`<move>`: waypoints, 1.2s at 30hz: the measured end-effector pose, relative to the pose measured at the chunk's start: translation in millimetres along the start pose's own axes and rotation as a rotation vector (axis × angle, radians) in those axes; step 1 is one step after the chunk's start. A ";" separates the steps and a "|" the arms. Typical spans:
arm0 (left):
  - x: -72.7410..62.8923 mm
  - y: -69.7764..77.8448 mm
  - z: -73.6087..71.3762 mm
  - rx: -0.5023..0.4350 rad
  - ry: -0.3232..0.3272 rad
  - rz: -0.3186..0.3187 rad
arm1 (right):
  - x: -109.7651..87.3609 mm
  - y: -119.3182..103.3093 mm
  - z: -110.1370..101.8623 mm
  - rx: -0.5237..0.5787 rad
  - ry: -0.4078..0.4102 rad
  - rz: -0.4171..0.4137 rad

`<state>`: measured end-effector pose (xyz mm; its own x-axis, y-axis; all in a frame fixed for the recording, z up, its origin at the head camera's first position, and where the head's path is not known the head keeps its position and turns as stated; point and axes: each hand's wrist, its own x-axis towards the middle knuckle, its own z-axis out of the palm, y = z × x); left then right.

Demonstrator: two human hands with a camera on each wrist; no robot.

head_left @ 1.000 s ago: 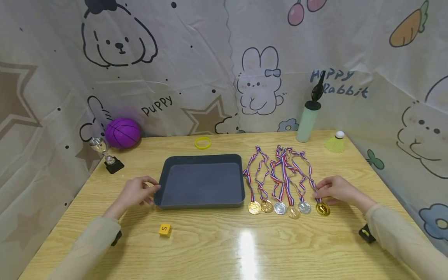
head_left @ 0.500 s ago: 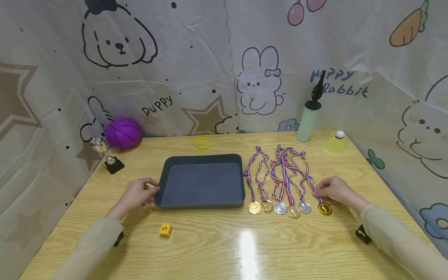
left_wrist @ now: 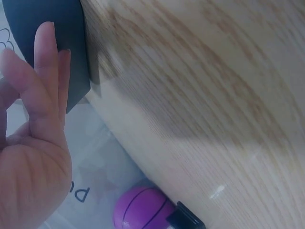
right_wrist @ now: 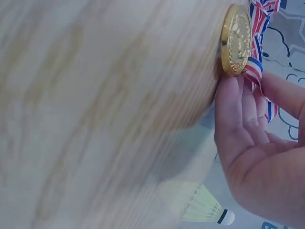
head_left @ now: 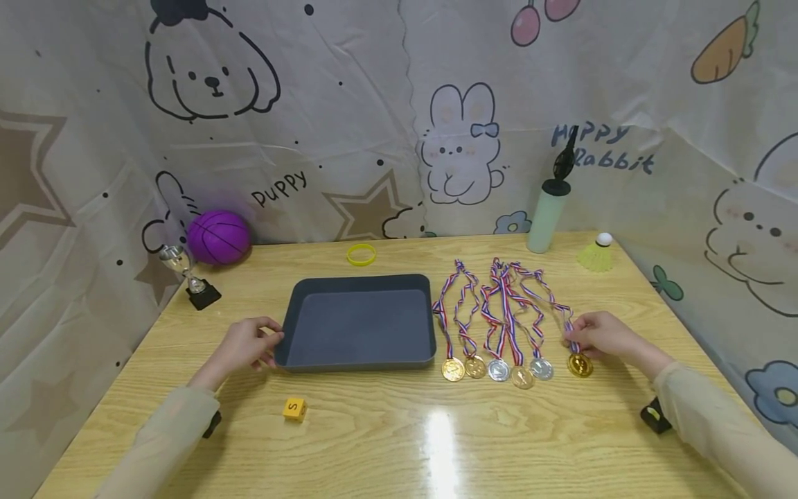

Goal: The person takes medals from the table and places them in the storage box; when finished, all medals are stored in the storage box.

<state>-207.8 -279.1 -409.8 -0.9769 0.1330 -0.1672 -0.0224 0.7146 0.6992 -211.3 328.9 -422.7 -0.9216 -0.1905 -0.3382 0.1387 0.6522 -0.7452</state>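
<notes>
While a striped ribbon [right_wrist: 255, 64] is pinched by the right hand [head_left: 607, 336], a tray [head_left: 364, 322] is flanked by the left hand [head_left: 243, 344]

Nearest on the wooden table [head_left: 349, 450], a yellow cube [head_left: 294, 409] marked with a letter S is positioned on the near side of the tray, toward its left end. Each forearm is covered by a pale sleeve [head_left: 701, 419]; a black device [head_left: 656, 416] is seen at the right wrist.

At the lower end of the striped ribbon, a gold medal [head_left: 580, 365] is located just beside the fingers of the right hand. The ribbon is gripped between thumb and fingers. Five further medals [head_left: 499, 370], in gold and silver tones, are arranged in a row between the tray and the gold medal, their ribbons extended toward the far side.

The left hand is held with fingers lightly bent at the tray's left edge; no grip is shown, and contact cannot be confirmed.

Beyond, a trophy [head_left: 195, 284] is placed at the left and a shuttlecock [head_left: 596, 258] at the right. Along the far edge, a yellow ring [head_left: 361, 263], a purple basketball [head_left: 219, 238] and a pale green cylinder [head_left: 544, 222] with a black top are arranged before a printed cloth [head_left: 349, 90].
</notes>
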 end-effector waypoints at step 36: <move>-1.0 -0.1 0.8 -0.036 -0.029 -0.006 | -3.0 -27.3 -45.1 0.381 0.030 -0.001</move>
<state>-206.7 -278.7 -410.2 -0.9702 0.1487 -0.1914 -0.0368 0.6902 0.7227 -228.7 344.7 -375.4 -0.9312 -0.1655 -0.3248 0.2577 0.3313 -0.9076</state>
